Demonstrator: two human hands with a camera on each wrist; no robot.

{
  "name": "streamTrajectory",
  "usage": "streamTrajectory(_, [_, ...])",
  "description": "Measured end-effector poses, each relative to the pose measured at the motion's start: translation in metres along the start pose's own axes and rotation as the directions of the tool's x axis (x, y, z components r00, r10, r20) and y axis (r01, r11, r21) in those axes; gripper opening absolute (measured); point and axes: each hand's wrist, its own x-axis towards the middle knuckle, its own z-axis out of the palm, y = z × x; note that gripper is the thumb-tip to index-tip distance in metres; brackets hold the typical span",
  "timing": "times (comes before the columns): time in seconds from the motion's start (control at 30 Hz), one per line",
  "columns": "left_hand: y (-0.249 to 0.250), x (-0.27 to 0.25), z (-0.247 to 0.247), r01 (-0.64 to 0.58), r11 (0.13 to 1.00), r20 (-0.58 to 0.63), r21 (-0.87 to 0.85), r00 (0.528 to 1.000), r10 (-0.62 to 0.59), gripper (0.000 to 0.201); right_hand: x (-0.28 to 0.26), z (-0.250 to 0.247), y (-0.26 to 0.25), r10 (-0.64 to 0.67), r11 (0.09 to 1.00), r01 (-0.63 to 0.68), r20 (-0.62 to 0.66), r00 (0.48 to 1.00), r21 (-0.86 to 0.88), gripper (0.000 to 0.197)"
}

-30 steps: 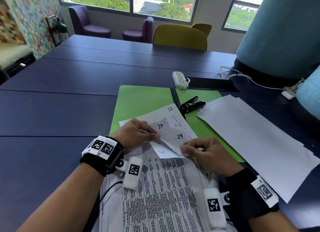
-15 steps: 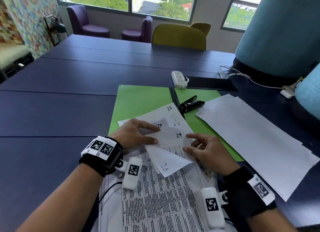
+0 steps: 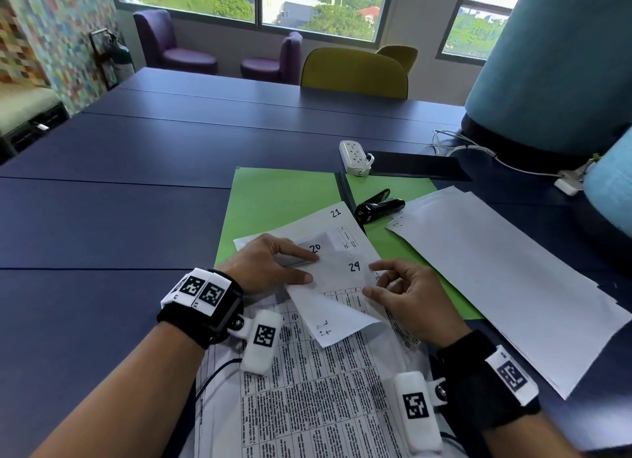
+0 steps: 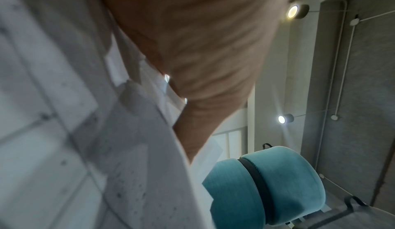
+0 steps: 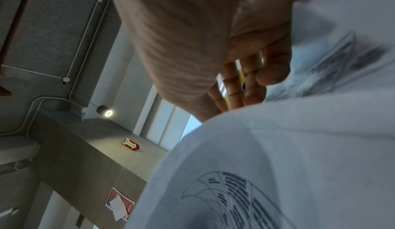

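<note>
A white sheet marked 29 [image 3: 342,279] lies folded back over a printed table sheet [image 3: 307,396], its loose corner pointing toward me. Under it are sheets marked 20 [image 3: 316,249] and 21 [image 3: 337,214], on a green folder [image 3: 273,201]. My left hand [image 3: 309,267] presses flat on these sheets with straight fingers, the index tip beside the 20. At the right edge of sheet 29 my right hand [image 3: 371,278] has relaxed fingers, and its thumb and index tips just touch the paper. The right wrist view shows loose fingers [image 5: 245,83] above paper [image 5: 278,165].
A black stapler [image 3: 378,208] lies on the folder behind the sheets. A stack of white paper [image 3: 496,279] spreads to the right. Farther back are a white power strip [image 3: 354,156], a flat black device [image 3: 417,166], a white cable [image 3: 478,153] and a teal cushioned object [image 3: 547,64].
My right hand has let go of the folded corner of sheet 29 and moved to its right edge. The flap has dropped toward me. The left hand's fingers have straightened on the sheets.
</note>
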Motion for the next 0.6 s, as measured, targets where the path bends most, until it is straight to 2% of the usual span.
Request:
streamTrajectory(0.07, [0.0, -0.001, 0.0, -0.018, 1.0, -0.006, -0.009, 1.0, 0.018, 0.037, 0.0, 0.001, -0.001, 0.008, 1.0, -0.008, -0.005, 1.0, 0.006, 0.026])
streamTrajectory(0.2, [-0.001, -0.001, 0.001, -0.029, 1.0, -0.007, 0.002, 1.0, 0.029, 0.037, 0.003, 0.002, 0.001, 0.021, 0.999, -0.018, -0.064, 0.998, 0.037, 0.037])
streamTrajectory(0.3, [-0.002, -0.001, 0.001, -0.022, 0.999, -0.005, -0.023, 1.0, 0.022, 0.036, 0.001, 0.003, 0.001, 0.022, 0.999, -0.021, -0.026, 0.999, 0.041, 0.016])
streamTrajectory(0.47, [0.0, -0.001, 0.002, 0.005, 0.998, 0.009, -0.057, 1.0, -0.005, 0.024, -0.004, 0.004, -0.008, -0.053, 0.998, 0.051, 0.04, 0.998, 0.047, 0.015])
streamTrajectory(0.53, [0.006, -0.002, 0.002, 0.025, 0.999, -0.008, -0.039, 1.0, -0.025, 0.021, -0.007, 0.006, -0.013, -0.07, 0.996, 0.061, 0.138, 0.988, 0.064, 0.032])
streamTrajectory(0.6, [0.005, 0.002, 0.003, 0.018, 0.998, -0.018, -0.062, 1.0, -0.019, 0.042, -0.009, 0.006, -0.016, -0.03, 0.995, 0.013, 0.168, 0.985, 0.101, 0.047])
